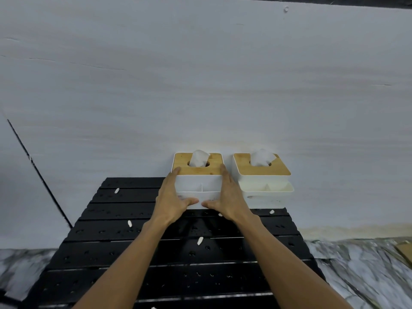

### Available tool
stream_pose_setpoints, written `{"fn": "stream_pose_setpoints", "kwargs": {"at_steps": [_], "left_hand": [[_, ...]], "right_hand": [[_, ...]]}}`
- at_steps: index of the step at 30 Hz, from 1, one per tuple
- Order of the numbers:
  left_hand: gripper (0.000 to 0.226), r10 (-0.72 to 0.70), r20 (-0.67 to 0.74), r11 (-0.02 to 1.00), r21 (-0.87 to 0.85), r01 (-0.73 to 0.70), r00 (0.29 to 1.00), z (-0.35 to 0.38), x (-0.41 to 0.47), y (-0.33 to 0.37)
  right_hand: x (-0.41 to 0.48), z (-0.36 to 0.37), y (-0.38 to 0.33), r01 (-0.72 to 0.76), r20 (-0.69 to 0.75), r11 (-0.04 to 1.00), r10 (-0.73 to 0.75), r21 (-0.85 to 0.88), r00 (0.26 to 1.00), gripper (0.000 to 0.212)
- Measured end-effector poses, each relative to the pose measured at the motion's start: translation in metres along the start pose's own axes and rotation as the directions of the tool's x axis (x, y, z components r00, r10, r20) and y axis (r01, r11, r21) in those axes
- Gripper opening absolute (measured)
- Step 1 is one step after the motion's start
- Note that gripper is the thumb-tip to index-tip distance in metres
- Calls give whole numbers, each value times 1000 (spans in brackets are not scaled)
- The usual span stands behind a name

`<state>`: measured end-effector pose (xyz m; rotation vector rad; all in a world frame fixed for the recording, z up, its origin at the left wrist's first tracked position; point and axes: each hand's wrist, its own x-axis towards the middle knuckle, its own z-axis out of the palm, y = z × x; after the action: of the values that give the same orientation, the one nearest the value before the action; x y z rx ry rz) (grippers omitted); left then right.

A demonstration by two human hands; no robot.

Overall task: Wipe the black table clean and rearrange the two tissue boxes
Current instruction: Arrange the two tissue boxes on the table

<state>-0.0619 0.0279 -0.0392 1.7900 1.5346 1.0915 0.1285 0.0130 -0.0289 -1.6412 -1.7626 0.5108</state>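
Observation:
Two white tissue boxes with wooden lids stand side by side at the far edge of the black slatted table [133,253], against the wall. My left hand [171,197] and my right hand [227,197] clasp the left tissue box [198,184] from either side, thumbs across its front. A tissue pokes out of its lid. The right tissue box [263,186] stands free, just right of my right hand. Small white crumbs [200,240] and water droplets are scattered over the table top.
A pale wall [200,74] rises directly behind the boxes. Marble-patterned floor [367,268] shows on both sides of the table. A thin dark cable [40,175] runs diagonally down the wall at the left. A cardboard piece [404,250] lies at the far right.

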Motion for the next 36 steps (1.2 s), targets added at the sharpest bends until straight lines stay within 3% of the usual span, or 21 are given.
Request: {"fn": "stream_pose_setpoints", "kwargs": {"at_steps": [29, 32, 36], "left_hand": [[118, 53, 67, 999, -3, -53, 996, -24, -20, 15], [119, 53, 54, 998, 35, -55, 997, -35, -44, 22], [102, 57, 53, 996, 69, -61, 997, -49, -90, 31]], "right_hand": [[-18, -14, -16, -9, 30, 998, 11, -55, 999, 136], [-36, -24, -25, 11, 37, 999, -9, -50, 999, 130], [-77, -43, -34, 16, 28, 999, -15, -28, 999, 117]]}}
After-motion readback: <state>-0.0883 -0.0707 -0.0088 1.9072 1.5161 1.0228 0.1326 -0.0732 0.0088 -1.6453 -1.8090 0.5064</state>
